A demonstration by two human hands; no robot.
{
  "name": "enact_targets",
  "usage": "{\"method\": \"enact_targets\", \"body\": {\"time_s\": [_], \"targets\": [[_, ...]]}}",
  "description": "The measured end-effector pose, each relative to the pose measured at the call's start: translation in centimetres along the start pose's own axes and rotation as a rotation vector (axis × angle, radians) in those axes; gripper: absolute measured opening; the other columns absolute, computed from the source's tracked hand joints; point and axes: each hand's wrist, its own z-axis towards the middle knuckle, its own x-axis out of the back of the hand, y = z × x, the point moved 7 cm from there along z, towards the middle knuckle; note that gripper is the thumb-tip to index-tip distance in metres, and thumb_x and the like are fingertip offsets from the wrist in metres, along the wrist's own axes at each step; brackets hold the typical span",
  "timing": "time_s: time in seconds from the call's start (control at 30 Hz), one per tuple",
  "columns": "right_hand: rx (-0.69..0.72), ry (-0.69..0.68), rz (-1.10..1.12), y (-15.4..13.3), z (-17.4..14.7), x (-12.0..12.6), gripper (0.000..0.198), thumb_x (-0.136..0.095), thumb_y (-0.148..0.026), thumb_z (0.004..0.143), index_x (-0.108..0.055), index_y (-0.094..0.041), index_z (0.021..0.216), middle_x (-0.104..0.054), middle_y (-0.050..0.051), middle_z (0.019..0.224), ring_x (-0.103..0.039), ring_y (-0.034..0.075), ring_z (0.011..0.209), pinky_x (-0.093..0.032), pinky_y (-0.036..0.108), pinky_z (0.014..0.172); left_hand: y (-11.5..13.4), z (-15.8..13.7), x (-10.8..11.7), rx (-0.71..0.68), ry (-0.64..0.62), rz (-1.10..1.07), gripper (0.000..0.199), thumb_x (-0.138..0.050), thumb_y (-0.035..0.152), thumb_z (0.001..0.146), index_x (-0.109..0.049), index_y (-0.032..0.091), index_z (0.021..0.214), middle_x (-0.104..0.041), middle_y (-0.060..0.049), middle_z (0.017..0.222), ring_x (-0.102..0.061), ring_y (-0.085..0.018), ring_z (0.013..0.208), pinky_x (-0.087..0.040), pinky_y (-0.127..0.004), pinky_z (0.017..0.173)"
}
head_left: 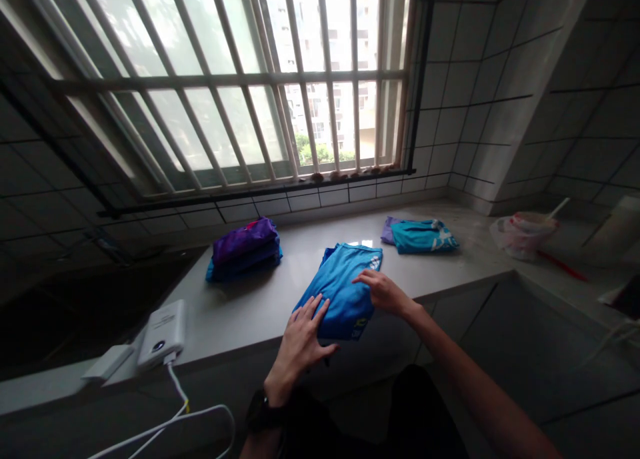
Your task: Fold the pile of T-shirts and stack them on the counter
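A folded blue garment lies on the counter in front of me, with white print by its upper right corner and a yellow mark low down. Its near end hangs slightly over the counter's front edge. My left hand rests flat on its lower left part, fingers spread and thumb out to the side. At the garment's right edge is my right hand, its fingers curled and closed on the cloth, the index finger lying across the top. A darker blue layer shows under the far left corner.
Folded purple and blue clothes are stacked to the left; a folded teal garment lies over a lilac one at right. A white power bank with a cable sits by the dark sink. A bagged bowl stands far right.
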Motion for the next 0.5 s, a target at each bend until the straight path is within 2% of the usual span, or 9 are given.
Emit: {"method": "enact_targets", "body": {"time_s": [0.07, 0.13, 0.2, 0.23, 0.3, 0.37, 0.43, 0.5], "targets": [[0.083, -0.050, -0.005, -1.7, -3.3, -1.6, 0.068, -0.054, 0.001, 0.074, -0.061, -0.022, 0.138, -0.064, 0.012, 0.136, -0.060, 0.024, 0.124, -0.049, 0.039, 0.104, -0.6, -1.3, -1.2, -0.025, 0.024, 0.039, 0.086, -0.074, 0.026, 0.078, -0.039, 0.029, 0.157, -0.039, -0.010, 0.164, -0.040, -0.033, 0.148, -0.041, -0.048, 0.115], [0.103, -0.041, -0.087, -2.5, -5.7, -3.1, 0.081, -0.055, 0.001, 0.073, -0.050, -0.023, 0.150, -0.051, 0.013, 0.153, -0.046, 0.028, 0.142, -0.041, 0.045, 0.114, -0.9, -1.8, -1.6, -0.019, 0.063, 0.082, 0.079, -0.059, 0.008, 0.083, -0.040, 0.032, 0.156, -0.042, -0.008, 0.162, -0.044, -0.030, 0.147, -0.045, -0.045, 0.112], [0.067, 0.021, -0.186, -2.8, -6.7, -4.1, 0.079, -0.050, 0.003, 0.078, -0.045, -0.023, 0.153, -0.046, 0.013, 0.158, -0.038, 0.027, 0.149, -0.035, 0.048, 0.119, -1.1, -1.7, -1.3, -0.011, 0.073, 0.090, 0.076, -0.045, -0.001, 0.085, -0.047, 0.034, 0.152, -0.049, -0.006, 0.158, -0.050, -0.026, 0.141, -0.050, -0.042, 0.107], [0.043, 0.060, -0.223, -2.9, -6.8, -4.4, 0.073, -0.047, 0.003, 0.083, -0.048, -0.023, 0.151, -0.049, 0.012, 0.156, -0.039, 0.026, 0.148, -0.035, 0.048, 0.119, -1.2, -1.5, -1.0, -0.020, 0.061, 0.075, 0.075, -0.042, -0.003, 0.085, -0.051, 0.035, 0.149, -0.053, -0.006, 0.155, -0.054, -0.025, 0.138, -0.052, -0.041, 0.105], [0.020, 0.126, -0.247, -3.3, -6.5, -4.6, 0.056, -0.047, -0.002, 0.089, -0.059, -0.022, 0.140, -0.058, 0.013, 0.147, -0.047, 0.027, 0.141, -0.040, 0.047, 0.114, -1.4, -1.3, 0.0, -0.047, 0.017, 0.015, 0.070, -0.041, -0.004, 0.084, -0.061, 0.035, 0.139, -0.060, -0.004, 0.147, -0.061, -0.023, 0.130, -0.054, -0.038, 0.102], [0.018, 0.160, -0.213, -3.8, -5.9, -4.1, 0.036, -0.054, -0.010, 0.091, -0.068, -0.020, 0.122, -0.067, 0.014, 0.131, -0.059, 0.028, 0.126, -0.046, 0.042, 0.105, -1.9, -1.3, 1.7, -0.034, -0.001, -0.066, 0.063, -0.040, -0.004, 0.084, -0.069, 0.033, 0.126, -0.066, -0.003, 0.138, -0.068, -0.020, 0.115, -0.056, -0.033, 0.096], [-0.011, 0.168, -0.151, -3.9, -5.1, -3.0, 0.019, -0.058, -0.016, 0.091, -0.072, -0.020, 0.103, -0.073, 0.011, 0.110, -0.067, 0.025, 0.105, -0.050, 0.036, 0.091, -2.6, -1.2, 4.0, 0.028, 0.054, -0.158, 0.055, -0.042, 0.000, 0.086, -0.069, 0.031, 0.123, -0.069, -0.004, 0.127, -0.071, -0.018, 0.104, -0.057, -0.029, 0.089], [-0.128, 0.178, -0.080, -3.0, -3.8, -1.4, 0.018, -0.054, -0.020, 0.094, -0.070, -0.020, 0.085, -0.073, 0.007, 0.088, -0.067, 0.021, 0.083, -0.049, 0.029, 0.078, -3.2, -0.4, 6.5, 0.108, 0.183, -0.230, 0.049, -0.048, 0.009, 0.089, -0.064, 0.029, 0.130, -0.071, -0.005, 0.120, -0.071, -0.020, 0.102, -0.057, -0.030, 0.087]]}}
